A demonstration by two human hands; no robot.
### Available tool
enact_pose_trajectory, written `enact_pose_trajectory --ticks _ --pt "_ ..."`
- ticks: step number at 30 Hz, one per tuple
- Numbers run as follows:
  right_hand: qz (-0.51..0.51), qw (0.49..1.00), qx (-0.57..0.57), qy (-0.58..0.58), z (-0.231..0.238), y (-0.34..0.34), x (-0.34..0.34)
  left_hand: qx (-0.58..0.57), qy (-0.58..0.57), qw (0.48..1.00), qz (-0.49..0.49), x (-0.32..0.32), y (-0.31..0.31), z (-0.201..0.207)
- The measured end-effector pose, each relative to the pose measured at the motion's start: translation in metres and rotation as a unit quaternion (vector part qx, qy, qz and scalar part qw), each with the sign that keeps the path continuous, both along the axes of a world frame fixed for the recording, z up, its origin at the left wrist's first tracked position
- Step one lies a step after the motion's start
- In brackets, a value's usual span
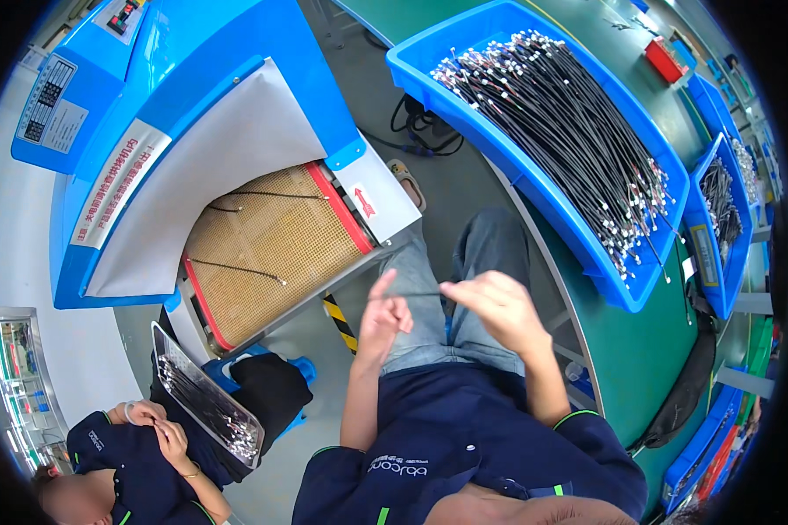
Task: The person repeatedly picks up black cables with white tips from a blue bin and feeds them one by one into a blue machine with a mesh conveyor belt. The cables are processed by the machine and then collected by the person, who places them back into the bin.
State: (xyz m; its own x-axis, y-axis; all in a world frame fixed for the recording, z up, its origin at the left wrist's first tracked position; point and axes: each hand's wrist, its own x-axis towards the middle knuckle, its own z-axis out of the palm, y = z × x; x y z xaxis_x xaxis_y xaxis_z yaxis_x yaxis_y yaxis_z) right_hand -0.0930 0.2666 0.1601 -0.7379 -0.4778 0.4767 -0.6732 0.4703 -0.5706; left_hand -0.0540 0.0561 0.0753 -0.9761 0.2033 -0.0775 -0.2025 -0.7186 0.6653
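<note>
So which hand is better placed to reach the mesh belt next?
Left, likely. The left hand sits on the belt's side; the right hand is farther off, nearer the bin. A thin dark cable seems to span both hands.

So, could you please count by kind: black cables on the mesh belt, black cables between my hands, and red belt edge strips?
Black cables on the mesh belt: 3
Black cable between left hand and right hand: 1
Red belt edge strips: 2
Total: 6
</note>
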Motion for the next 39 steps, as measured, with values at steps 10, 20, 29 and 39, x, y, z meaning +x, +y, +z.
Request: enact_pose_trajectory --ticks 10,20,29,39 --pt "0.053 0.992 0.093 -0.064 -0.042 -0.015 -0.006 -0.107 -0.081 0.984 0.118 0.009 0.005 -0.026" --pt "0.002 0.993 0.029 -0.113 -0.056 -0.007 -0.008 -0.108 -0.105 0.977 0.149 0.006 -0.011 -0.027" --pt "0.018 0.989 0.019 -0.148 -0.048 -0.016 -0.008 -0.235 -0.066 0.970 0.012 0.008 -0.007 -0.008" --pt "0.022 0.989 -0.003 -0.146 -0.053 -0.015 -0.006 -0.632 0.137 0.758 0.077 0.008 -0.019 0.014"
